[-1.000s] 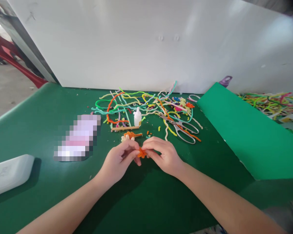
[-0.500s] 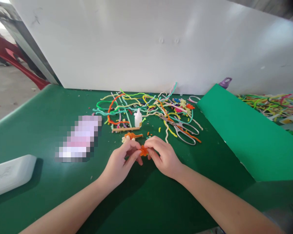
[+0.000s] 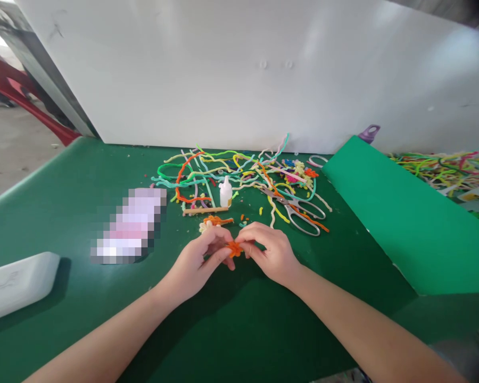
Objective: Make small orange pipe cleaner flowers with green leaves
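Between my two hands is a small orange pipe-cleaner flower (image 3: 235, 248), its petals showing. My left hand (image 3: 201, 260) pinches its left side between thumb and fingers. On the other side, my right hand (image 3: 269, 252) has thumb and fingertips closed on its right edge. Just beyond my left hand lie another orange flower (image 3: 212, 220) with a stem and a cream flower (image 3: 206, 227), partly covered by the hand. Tiny orange snippets (image 3: 243, 217) are scattered past my fingertips.
Tangled coloured pipe cleaners (image 3: 207, 165), a white glue bottle (image 3: 225, 192), a wooden stick (image 3: 206, 211) and scissors (image 3: 293, 207) lie farther back on the green table (image 3: 104, 314). A green board (image 3: 415, 223) stands right; a white case (image 3: 19, 284) and a blurred-out object (image 3: 130, 226) lie left.
My right hand has shifted slightly right and its fingers have moved toward the flower's edge, so more of the petals show. The flower remains between both hands.
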`<state>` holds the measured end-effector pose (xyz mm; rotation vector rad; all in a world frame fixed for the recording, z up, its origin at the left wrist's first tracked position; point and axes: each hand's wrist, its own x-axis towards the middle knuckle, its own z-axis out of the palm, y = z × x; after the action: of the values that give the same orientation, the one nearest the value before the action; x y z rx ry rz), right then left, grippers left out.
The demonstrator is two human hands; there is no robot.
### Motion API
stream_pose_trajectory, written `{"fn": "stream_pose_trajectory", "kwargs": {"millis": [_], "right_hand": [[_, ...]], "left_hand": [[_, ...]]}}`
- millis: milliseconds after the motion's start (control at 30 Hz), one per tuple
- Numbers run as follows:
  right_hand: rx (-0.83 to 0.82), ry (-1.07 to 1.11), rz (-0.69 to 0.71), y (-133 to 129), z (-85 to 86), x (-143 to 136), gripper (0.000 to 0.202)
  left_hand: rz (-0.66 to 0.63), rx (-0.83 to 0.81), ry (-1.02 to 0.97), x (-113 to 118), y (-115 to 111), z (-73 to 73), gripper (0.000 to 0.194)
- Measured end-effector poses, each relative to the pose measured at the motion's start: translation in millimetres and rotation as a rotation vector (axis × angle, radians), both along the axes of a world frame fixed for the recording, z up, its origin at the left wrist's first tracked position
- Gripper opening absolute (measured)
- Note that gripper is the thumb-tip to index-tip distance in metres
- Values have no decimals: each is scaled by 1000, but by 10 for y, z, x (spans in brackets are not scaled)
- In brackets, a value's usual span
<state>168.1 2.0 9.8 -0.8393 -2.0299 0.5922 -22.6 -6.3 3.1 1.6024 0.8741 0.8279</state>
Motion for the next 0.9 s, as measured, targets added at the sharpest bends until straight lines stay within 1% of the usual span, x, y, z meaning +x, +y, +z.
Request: {"fn": "stream_pose_trajectory", "kwargs": {"millis": [167, 233, 300, 400, 467, 600, 667, 767, 833, 900], "right_hand": [[1, -27, -6, -18, 0, -15, 12], [-6, -35, -13, -14, -5, -14, 11], [-1, -25, -32, -5, -10, -9, 10], [69, 17, -85, 9, -19, 3, 10], [129, 22, -106, 12, -26, 7, 10], [196, -28, -69, -7, -35, 0, 13], [188, -27, -69, -25, -27, -8, 15], [114, 13, -121, -42, 0, -20, 19], [73, 26, -135, -40, 16, -27, 17], [48, 24, -116, -31, 22, -34, 14]], "left_hand": [[0, -31, -15, 12, 0, -8, 3], [28, -41, -26, 24, 0, 1, 4], [64, -68, -61, 34, 3, 16, 9], [107, -138, -154, 41, 15, 36, 18], [101, -177, -198, 42, 24, 41, 20], [95, -233, -227, 43, 39, 37, 18], [127, -226, -208, 41, 40, 31, 16], [177, -165, -176, 32, 38, 21, 17], [195, -132, -144, 24, 35, 14, 19], [213, -113, -102, 16, 34, 7, 21]]}}
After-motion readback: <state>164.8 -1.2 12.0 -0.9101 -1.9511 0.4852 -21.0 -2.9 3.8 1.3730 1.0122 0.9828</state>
